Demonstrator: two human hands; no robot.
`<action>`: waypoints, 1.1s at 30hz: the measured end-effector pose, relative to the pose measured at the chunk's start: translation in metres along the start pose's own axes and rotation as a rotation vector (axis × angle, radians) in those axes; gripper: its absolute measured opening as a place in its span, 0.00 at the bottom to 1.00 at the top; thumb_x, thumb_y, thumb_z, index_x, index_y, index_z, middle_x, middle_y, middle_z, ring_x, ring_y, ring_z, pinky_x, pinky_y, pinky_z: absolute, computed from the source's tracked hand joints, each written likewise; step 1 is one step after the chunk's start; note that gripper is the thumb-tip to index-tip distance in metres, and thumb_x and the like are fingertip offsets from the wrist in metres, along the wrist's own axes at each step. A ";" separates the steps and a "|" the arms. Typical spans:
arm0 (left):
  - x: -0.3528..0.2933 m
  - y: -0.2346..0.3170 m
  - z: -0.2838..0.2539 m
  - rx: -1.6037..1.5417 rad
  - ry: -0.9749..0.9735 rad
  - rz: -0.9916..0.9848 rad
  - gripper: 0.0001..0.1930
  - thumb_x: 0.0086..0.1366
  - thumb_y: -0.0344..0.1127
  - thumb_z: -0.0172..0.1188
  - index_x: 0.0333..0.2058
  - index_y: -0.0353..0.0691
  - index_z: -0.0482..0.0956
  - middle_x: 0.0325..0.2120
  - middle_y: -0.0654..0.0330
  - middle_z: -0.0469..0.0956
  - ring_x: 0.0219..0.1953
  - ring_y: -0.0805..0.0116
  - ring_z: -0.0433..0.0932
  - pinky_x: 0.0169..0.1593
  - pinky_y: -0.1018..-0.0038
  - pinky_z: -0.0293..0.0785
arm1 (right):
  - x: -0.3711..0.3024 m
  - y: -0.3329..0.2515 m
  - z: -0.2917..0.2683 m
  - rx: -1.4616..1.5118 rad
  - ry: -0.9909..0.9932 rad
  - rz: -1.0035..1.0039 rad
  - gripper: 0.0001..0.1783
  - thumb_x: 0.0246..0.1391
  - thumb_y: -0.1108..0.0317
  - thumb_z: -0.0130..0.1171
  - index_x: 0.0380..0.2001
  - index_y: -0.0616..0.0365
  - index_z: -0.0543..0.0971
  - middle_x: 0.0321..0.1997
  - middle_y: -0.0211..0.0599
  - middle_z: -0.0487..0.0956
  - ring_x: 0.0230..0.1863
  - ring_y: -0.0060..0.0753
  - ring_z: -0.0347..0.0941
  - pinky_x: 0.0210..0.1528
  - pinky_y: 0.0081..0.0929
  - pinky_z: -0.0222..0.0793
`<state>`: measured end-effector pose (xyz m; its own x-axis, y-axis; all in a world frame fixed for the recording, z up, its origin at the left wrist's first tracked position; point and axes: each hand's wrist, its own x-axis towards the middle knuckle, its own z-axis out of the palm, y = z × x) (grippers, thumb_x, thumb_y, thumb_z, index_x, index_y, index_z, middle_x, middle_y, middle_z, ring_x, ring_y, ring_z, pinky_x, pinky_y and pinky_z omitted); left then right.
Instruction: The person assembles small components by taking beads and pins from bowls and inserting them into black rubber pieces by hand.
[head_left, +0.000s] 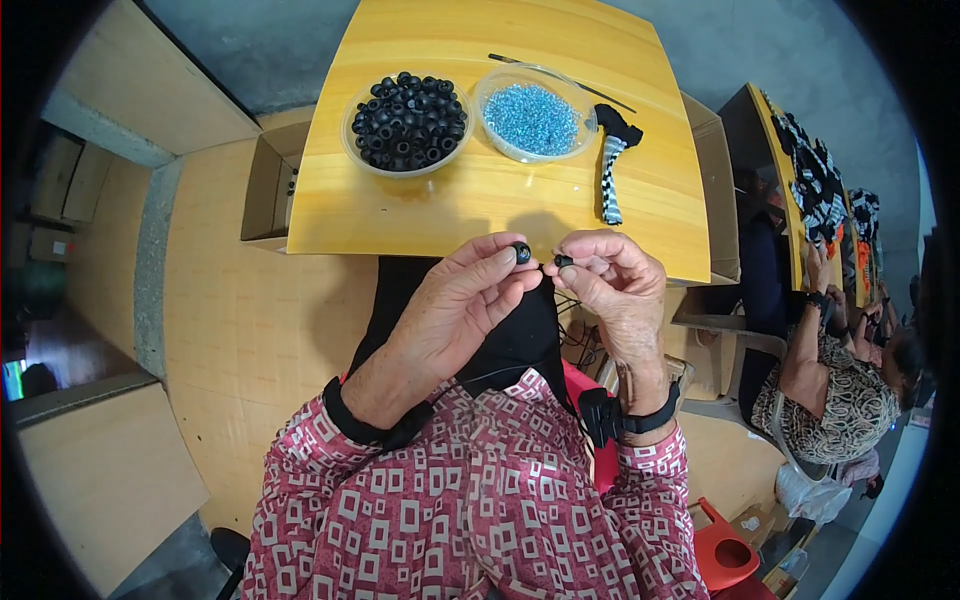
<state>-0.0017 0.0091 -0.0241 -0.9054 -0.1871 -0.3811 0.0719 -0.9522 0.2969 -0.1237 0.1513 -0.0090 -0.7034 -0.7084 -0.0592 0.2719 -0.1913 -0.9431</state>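
Just in front of the table's near edge, both hands are raised over my lap. My left hand (440,305) pinches a round black bead-like piece (521,253) with a hole, between thumb and fingertips. Close beside it, my right hand (622,295) grips a smaller black piece (564,261) whose kind I cannot make out. A small gap shows between the two pieces. Beyond my left hand stands a clear bowl (347,140) heaped with round, hollow black pieces (408,115). To its right, another clear bowl (585,140) contains light-blue glassy beads (532,118).
A black-and-white striped cloth piece (611,180) lies right on the yellow table (480,215), and a thin dark rod (615,100) lies behind the bead bowl. Cardboard boxes (268,190) flank the table. A red stool (722,550) stands lower right; other people (830,400) work at a table farther right.
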 end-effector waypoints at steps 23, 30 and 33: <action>-0.006 -0.002 0.016 -0.022 -0.085 -0.009 0.11 0.66 0.27 0.52 0.47 0.34 0.73 0.39 0.53 0.78 0.42 0.66 0.80 0.46 0.81 0.79 | -0.018 -0.020 0.018 -0.197 0.023 -0.133 0.11 0.49 0.83 0.61 0.38 0.66 0.78 0.31 0.33 0.79 0.31 0.20 0.77 0.36 0.16 0.74; -0.007 -0.003 0.015 0.067 -0.069 -0.009 0.11 0.67 0.30 0.53 0.47 0.37 0.73 0.38 0.57 0.79 0.40 0.69 0.80 0.42 0.81 0.79 | -0.014 -0.015 0.013 -0.465 -0.001 -0.339 0.09 0.48 0.81 0.63 0.35 0.66 0.80 0.31 0.33 0.78 0.32 0.19 0.73 0.34 0.15 0.68; -0.008 -0.004 0.016 0.059 -0.070 -0.008 0.11 0.66 0.30 0.54 0.46 0.37 0.74 0.37 0.58 0.79 0.40 0.70 0.80 0.42 0.81 0.79 | -0.014 -0.017 0.014 -0.514 -0.002 -0.363 0.10 0.46 0.81 0.64 0.35 0.66 0.80 0.30 0.33 0.78 0.31 0.20 0.70 0.33 0.16 0.65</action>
<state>-0.0019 0.0185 -0.0081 -0.9330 -0.1607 -0.3221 0.0420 -0.9373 0.3460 -0.1088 0.1550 0.0131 -0.6898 -0.6612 0.2949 -0.3352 -0.0693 -0.9396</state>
